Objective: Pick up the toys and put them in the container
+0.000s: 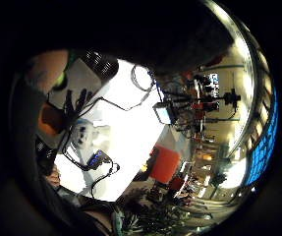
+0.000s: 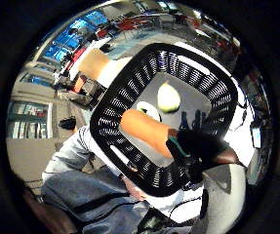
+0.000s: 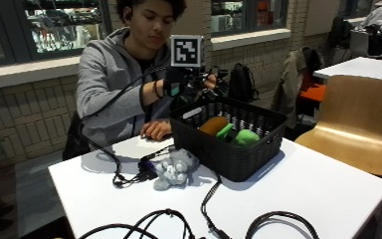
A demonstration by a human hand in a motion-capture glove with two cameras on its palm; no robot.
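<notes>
Black-gloved right hand hovers over the basket; whether the hands' fingers curl, I cannot tell.

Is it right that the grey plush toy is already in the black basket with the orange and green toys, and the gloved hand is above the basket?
Not quite. The grey plush toy still lies on the white table, beside the black basket, as the outside view shows. The orange toy and green toy are inside, and the gloved right hand is above the basket.

bright glare on the white table, soft shadows.
</notes>
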